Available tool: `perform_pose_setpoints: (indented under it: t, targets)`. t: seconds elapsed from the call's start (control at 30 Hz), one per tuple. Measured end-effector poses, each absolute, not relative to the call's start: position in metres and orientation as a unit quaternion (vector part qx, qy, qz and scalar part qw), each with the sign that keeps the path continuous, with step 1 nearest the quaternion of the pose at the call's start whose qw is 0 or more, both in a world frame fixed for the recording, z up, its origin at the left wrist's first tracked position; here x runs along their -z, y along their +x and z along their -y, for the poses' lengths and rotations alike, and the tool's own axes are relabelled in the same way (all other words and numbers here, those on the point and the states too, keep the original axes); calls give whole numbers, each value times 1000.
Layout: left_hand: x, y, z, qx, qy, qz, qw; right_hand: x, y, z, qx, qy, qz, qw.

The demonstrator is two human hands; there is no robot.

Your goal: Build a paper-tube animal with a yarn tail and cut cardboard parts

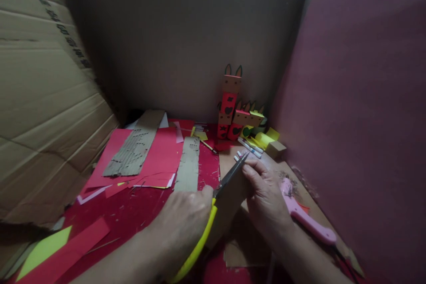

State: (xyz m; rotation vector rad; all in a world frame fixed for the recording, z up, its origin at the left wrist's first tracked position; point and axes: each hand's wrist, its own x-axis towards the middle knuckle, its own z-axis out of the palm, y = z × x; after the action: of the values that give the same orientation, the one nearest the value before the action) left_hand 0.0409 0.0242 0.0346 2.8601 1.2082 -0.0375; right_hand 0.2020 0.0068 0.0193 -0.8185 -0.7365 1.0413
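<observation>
My left hand (191, 206) is closed round a pair of scissors (229, 177) with yellow handles and dark metal blades. The blades point up and to the right, their tips close to the fingers of my right hand (262, 182). Between thumb and fingers, that right hand grips a piece of brown cardboard (229, 206). The cardboard hangs below the blades, and its lower part is partly hidden by my left hand and the yellow handle. How far the blades are parted cannot be made out.
Cardboard strips (188, 164) and red paper sheets (163, 151) lie on the left. Eared paper figures (229, 102) stand at the back near several markers (249, 146). A pink glue gun (309, 222) rests beside my right forearm. A large cardboard panel (43, 97) and a purple wall (359, 111) flank the surface.
</observation>
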Motion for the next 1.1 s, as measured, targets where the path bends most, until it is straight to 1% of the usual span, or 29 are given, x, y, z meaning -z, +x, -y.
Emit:
perform_pose_setpoints:
  t: [0.1,0.17,0.3,0.37,0.43,0.53,0.6,0.73,0.8,1.03,1.1]
  targets:
    - [-26,37,-26,-29,925,-379,14,-20,201,-7,-479,-375,321,726]
    - [-23,34,-29,-74,923,-377,29,-22,201,-7,-486,-374,313,725]
    - [-24,31,-37,-222,890,-388,92,-25,203,-9,-493,-361,302,732]
    - [-26,34,-40,-291,851,-411,147,-26,204,-9,-497,-357,294,735]
    - [-26,37,-40,-323,806,-426,255,-27,204,-9,-505,-357,285,732]
    - [-28,39,-38,-310,746,-382,450,-28,204,-9,-512,-365,269,730]
    - [-29,38,-38,-291,730,-351,509,-29,205,-8,-513,-370,264,728]
    - [-30,34,-41,-283,745,-359,486,-29,209,-9,-512,-393,281,710]
    - [-29,33,-43,-281,747,-350,490,-28,211,-11,-503,-407,286,707]
    - [-25,33,-46,-251,692,-314,599,-22,215,-17,-472,-392,278,739]
    - [-25,32,-49,-249,691,-323,596,-21,217,-18,-467,-383,275,748]
